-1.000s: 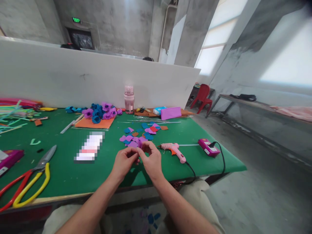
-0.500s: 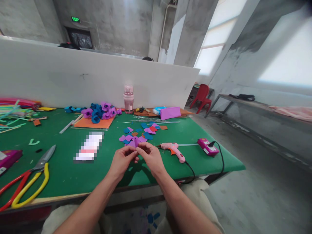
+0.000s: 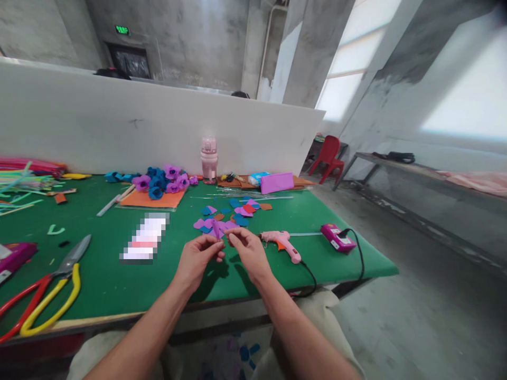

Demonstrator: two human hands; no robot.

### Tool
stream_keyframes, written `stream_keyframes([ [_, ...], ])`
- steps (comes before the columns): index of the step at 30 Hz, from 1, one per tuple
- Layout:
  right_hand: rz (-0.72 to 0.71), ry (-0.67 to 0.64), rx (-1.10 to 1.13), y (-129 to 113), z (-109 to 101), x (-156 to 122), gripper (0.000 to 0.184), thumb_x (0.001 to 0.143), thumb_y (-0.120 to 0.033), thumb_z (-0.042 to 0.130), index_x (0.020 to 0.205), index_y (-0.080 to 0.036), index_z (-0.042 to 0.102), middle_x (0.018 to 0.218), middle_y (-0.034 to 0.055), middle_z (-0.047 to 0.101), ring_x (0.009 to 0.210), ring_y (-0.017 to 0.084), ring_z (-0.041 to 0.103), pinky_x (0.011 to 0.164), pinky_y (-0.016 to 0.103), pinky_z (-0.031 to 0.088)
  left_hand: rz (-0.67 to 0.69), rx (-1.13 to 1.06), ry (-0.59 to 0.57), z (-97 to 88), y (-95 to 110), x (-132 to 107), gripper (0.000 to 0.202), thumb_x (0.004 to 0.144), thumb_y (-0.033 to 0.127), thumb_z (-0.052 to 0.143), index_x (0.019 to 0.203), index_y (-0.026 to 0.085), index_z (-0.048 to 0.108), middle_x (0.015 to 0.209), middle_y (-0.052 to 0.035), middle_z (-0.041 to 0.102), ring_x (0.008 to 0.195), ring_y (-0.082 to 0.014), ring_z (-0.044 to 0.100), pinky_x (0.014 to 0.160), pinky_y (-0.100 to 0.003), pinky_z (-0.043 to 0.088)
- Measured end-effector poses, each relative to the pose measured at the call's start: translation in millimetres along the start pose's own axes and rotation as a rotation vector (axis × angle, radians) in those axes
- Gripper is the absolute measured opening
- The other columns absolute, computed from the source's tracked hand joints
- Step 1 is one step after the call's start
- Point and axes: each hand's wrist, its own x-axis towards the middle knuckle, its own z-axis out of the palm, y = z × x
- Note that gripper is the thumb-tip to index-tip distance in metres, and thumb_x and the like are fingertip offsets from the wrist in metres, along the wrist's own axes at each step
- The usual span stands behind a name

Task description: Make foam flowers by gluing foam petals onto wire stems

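My left hand (image 3: 200,258) pinches a purple foam petal (image 3: 216,228) between thumb and forefinger; the piece stands up, curled, above the fingertips. Just to its right is my right hand (image 3: 249,248), its thumb and forefinger drawn together a little apart from the petal. Whether anything small is between those fingers I cannot make out. Behind both hands lie loose purple, blue, brown and red petal cutouts (image 3: 240,219). A pink hot glue gun (image 3: 283,244) rests to the right of my right hand, a glue stick running out of its back.
On the green table (image 3: 166,287) large scissors (image 3: 65,274) with red and yellow handles lie at the left. Finished purple and blue flowers (image 3: 157,184) sit on orange sheets. A pink bottle (image 3: 209,161) stands by the white partition (image 3: 158,116). A power box (image 3: 338,238) with a cord is at right.
My two hands have parted slightly: the right fingertips have come away to the right of the petal. The petal has shifted a little left with my left hand.
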Motion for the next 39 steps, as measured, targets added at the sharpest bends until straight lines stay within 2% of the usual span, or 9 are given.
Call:
stream_keyframes([
  [3, 0.078, -0.044, 0.066, 2, 1, 1, 0.018, 0.074, -0.029, 0.056, 0.085, -0.017, 0.065, 0.077, 0.0016, 0.064, 0.07, 0.013, 0.057, 0.07, 0.026, 0.046, -0.01, -0.026, -0.037, 0.7, -1, 0, 0.022, 0.061, 0.031, 0.071, 0.069, 0.014, 0.061, 0.058, 0.0012, 0.059, 0.051, -0.0089, 0.055, 0.05, -0.02, 0.043],
  [8, 0.121, -0.009, 0.124, 1, 5, -1, 0.018, 0.068, -0.03, 0.064, 0.08, -0.017, 0.067, 0.074, 0.0009, 0.066, 0.068, 0.014, 0.06, 0.069, 0.027, 0.047, -0.008, -0.033, -0.08, 2.9, 0, -3, 0.019, 0.062, 0.029, 0.07, 0.069, 0.014, 0.06, 0.058, 0.0019, 0.059, 0.051, -0.0087, 0.054, 0.05, -0.02, 0.044],
  [17, 0.067, 0.029, -0.039, 2, 5, -3, 0.022, 0.065, -0.033, 0.067, 0.076, -0.015, 0.066, 0.072, 0.002, 0.066, 0.067, 0.015, 0.06, 0.064, 0.026, 0.048, 0.023, 0.044, -0.03, 5.7, 2, -5, 0.016, 0.061, 0.026, 0.069, 0.065, 0.013, 0.061, 0.052, 0.0024, 0.058, 0.049, -0.0099, 0.054, 0.05, -0.021, 0.044],
  [24, -0.121, 0.103, -0.228, 0, 9, -8, 0.012, 0.07, -0.027, 0.063, 0.076, -0.017, 0.066, 0.076, 0.0024, 0.063, 0.069, 0.015, 0.06, 0.066, 0.025, 0.048, 0.085, 0.074, -0.02, 5.4, -1, -4, 0.01, 0.063, 0.022, 0.066, 0.063, 0.014, 0.06, 0.05, 0.0034, 0.058, 0.048, -0.009, 0.052, 0.05, -0.019, 0.043],
  [27, -0.159, 0.083, -0.235, -1, 9, -9, 0.012, 0.071, -0.026, 0.063, 0.078, -0.018, 0.066, 0.078, 0.0022, 0.063, 0.071, 0.014, 0.06, 0.067, 0.025, 0.049, 0.132, 0.128, -0.007, 3.1, -1, -3, 0.009, 0.065, 0.022, 0.065, 0.062, 0.014, 0.06, 0.051, 0.0037, 0.058, 0.049, -0.0084, 0.052, 0.051, -0.019, 0.042],
  [30, -0.187, 0.035, -0.244, -4, 7, -8, 0.019, 0.072, -0.028, 0.062, 0.089, -0.02, 0.066, 0.085, 0.0025, 0.063, 0.074, 0.015, 0.059, 0.071, 0.026, 0.048, 0.224, 0.202, 0.034, -2.2, 0, 0, 0.009, 0.064, 0.022, 0.065, 0.06, 0.015, 0.06, 0.052, 0.0039, 0.057, 0.051, -0.0084, 0.052, 0.052, -0.018, 0.042],
  [33, -0.198, 0.043, -0.244, -6, 2, -7, 0.024, 0.075, -0.031, 0.06, 0.096, -0.021, 0.063, 0.088, 0.0031, 0.064, 0.077, 0.015, 0.059, 0.072, 0.026, 0.048, 0.268, 0.244, 0.074, -9.0, 1, 3, 0.011, 0.064, 0.025, 0.066, 0.062, 0.015, 0.062, 0.055, 0.0018, 0.061, 0.055, -0.0115, 0.057, 0.056, -0.021, 0.045],
  [39, -0.142, 0.089, -0.174, -2, -9, -2, 0.021, 0.078, -0.034, 0.055, 0.09, -0.019, 0.063, 0.087, 0.0041, 0.066, 0.079, 0.016, 0.06, 0.073, 0.028, 0.047, 0.302, 0.278, 0.143, -15.3, -1, 5, 0.014, 0.064, 0.029, 0.067, 0.068, 0.016, 0.064, 0.062, -0.0006, 0.065, 0.061, -0.0157, 0.062, 0.063, -0.026, 0.049],
])
